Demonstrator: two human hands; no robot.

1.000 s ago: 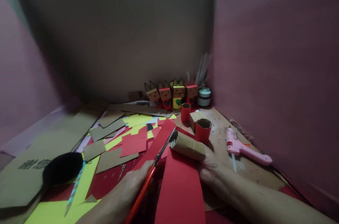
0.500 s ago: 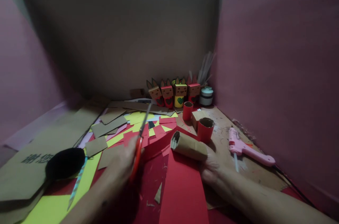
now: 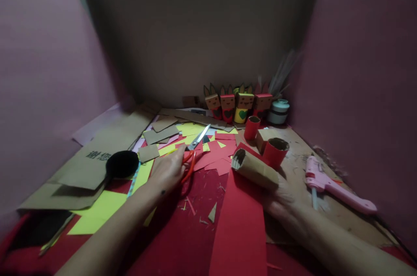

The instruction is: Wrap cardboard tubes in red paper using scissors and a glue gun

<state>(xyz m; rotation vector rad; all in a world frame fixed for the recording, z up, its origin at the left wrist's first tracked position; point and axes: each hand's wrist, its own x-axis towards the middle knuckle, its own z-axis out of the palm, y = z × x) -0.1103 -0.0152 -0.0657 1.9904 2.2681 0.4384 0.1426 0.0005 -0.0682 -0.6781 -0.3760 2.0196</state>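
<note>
My left hand (image 3: 171, 166) is closed at the red handles of a pair of scissors (image 3: 190, 165). Their blades point forward, low over the paper scraps, slightly parted if at all. My right hand (image 3: 282, 197) grips a bare brown cardboard tube (image 3: 256, 169) from its near right end, its fingertips mostly hidden. Under the tube runs a long strip of red paper (image 3: 241, 224), stretching toward me. Just beyond the tube stand two red-wrapped tubes, a nearer one (image 3: 275, 154) and a farther one (image 3: 252, 128).
Cardboard puppets with ears (image 3: 244, 104) line the back wall beside a pale blue jar (image 3: 278, 111). A pink glue gun (image 3: 335, 187) lies at right on a cardboard sheet (image 3: 302, 228). Leftward are a black round-headed object (image 3: 122, 164), a cardboard bag (image 3: 87, 167) and yellow paper (image 3: 99, 213).
The scissors have come down from a raised, upright tilt to lie flatter over the scraps. My right hand still has the tube on the red strip. The whole view has shifted leftward.
</note>
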